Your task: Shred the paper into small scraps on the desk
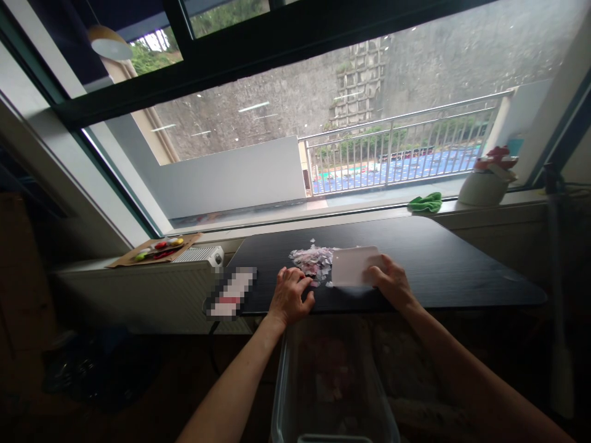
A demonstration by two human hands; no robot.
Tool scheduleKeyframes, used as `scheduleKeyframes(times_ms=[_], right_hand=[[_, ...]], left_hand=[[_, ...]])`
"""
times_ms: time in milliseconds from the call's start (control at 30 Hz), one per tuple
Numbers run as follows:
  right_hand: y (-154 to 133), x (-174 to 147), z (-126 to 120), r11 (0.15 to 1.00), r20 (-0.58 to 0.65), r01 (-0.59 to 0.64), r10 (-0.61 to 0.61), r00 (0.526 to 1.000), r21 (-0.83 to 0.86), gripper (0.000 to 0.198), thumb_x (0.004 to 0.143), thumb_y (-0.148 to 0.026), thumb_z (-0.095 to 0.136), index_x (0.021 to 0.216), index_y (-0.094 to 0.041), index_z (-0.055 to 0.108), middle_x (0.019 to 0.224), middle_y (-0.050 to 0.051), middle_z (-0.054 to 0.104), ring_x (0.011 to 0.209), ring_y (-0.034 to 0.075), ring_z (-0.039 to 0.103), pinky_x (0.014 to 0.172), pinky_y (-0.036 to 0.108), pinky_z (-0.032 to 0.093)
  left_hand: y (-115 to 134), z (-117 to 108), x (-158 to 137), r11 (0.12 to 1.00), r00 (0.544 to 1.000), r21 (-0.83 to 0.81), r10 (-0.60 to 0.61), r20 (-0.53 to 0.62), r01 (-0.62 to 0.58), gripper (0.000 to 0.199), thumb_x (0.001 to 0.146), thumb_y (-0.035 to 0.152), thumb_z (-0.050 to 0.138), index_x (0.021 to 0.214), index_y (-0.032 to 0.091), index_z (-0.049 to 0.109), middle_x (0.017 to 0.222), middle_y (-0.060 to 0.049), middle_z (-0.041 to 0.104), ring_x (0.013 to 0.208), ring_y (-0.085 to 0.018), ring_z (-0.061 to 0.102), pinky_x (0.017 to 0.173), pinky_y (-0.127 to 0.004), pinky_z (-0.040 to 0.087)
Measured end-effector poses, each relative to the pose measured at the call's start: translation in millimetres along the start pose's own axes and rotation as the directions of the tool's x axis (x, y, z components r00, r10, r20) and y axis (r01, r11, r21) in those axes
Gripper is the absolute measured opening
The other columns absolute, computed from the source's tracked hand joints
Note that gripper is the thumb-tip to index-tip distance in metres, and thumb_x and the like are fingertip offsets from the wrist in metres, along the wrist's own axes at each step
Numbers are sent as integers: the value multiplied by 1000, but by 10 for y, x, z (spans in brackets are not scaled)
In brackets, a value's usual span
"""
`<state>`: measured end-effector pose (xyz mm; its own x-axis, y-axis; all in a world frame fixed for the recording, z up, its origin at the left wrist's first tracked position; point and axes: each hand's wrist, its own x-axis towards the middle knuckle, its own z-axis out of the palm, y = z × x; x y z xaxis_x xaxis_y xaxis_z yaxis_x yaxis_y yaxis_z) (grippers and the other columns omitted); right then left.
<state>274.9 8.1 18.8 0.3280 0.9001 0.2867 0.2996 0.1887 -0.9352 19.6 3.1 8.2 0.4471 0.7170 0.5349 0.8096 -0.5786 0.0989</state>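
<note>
A heap of small pale paper-like scraps, whitish with some pink, lies on a dark table. My right hand grips the right end of a flat white rectangular sheet with rounded corners. The sheet's left edge comes right up to the heap. At the near side of the scraps rests my left hand, fingers bent forward and thumb apart, with nothing seen in it. Below the table's front edge stands a clear plastic bin, with a few pale bits inside it.
A pixelated flat item lies at the table's left end. Beyond it, a radiator carries a cardboard piece with colourful items. On the windowsill are a green cloth and a pale jug with a red top.
</note>
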Motion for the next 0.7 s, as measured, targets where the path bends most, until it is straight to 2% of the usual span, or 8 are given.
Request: scheduleKeyframes(times_ms=[133, 300, 400, 500, 600, 700], right_hand=[[4, -8, -11, 1000, -37, -9, 10, 999, 27, 24, 63, -34, 52, 82, -20, 58, 66, 0, 59, 56, 17, 54, 46, 28, 48], [8, -15, -2, 999, 7, 46, -46, 999, 3, 24, 64, -34, 52, 82, -20, 59, 62, -1, 59, 54, 16, 53, 50, 29, 47], [6, -13, 1, 998, 12, 61, -60, 998, -34, 23, 64, -35, 51, 80, -21, 59, 65, 0, 61, 57, 18, 55, 53, 31, 47], [8, -13, 3, 997, 24, 64, -63, 998, -45, 24, 64, -36, 50, 81, -21, 59, 69, 2, 62, 62, 19, 57, 56, 32, 48], [12, -16, 6, 999, 60, 35, -34, 998, -16, 28, 65, -37, 51, 86, -20, 59, 73, 3, 63, 63, 20, 59, 56, 33, 49], [10, -15, 7, 1000, 43, 14, -14, 999, -16, 30, 65, -36, 52, 89, -20, 58, 74, 4, 63, 64, 21, 60, 55, 33, 49]], left_hand=[[2, 9, 1, 1000, 1000, -2, 0, -9, 0, 26, 78, 27, 56, 101, 22, 66, 99, -7, 59, 109, -27, 49, 108, -54, 26], [2, 0, -8, 1000, 1000, 7, 11, -11, -11, 28, 79, 28, 56, 105, 24, 65, 100, -6, 59, 110, -27, 49, 109, -53, 25], [6, -18, -13, 996, 996, 18, 87, 16, -87, 37, 82, 32, 54, 118, 25, 62, 109, -8, 57, 113, -27, 48, 111, -54, 22], [3, -22, -8, 980, 976, 25, 196, 90, -199, 46, 85, 36, 54, 130, 28, 55, 123, -10, 53, 120, -28, 44, 112, -56, 19], [-9, -10, 2, 965, 955, 28, 252, 155, -259, 44, 89, 38, 51, 132, 31, 54, 131, -11, 49, 125, -29, 41, 111, -58, 19], [-20, 0, 6, 961, 948, 26, 265, 176, -274, 39, 90, 38, 49, 128, 33, 57, 133, -10, 49, 126, -28, 40, 111, -58, 20]])
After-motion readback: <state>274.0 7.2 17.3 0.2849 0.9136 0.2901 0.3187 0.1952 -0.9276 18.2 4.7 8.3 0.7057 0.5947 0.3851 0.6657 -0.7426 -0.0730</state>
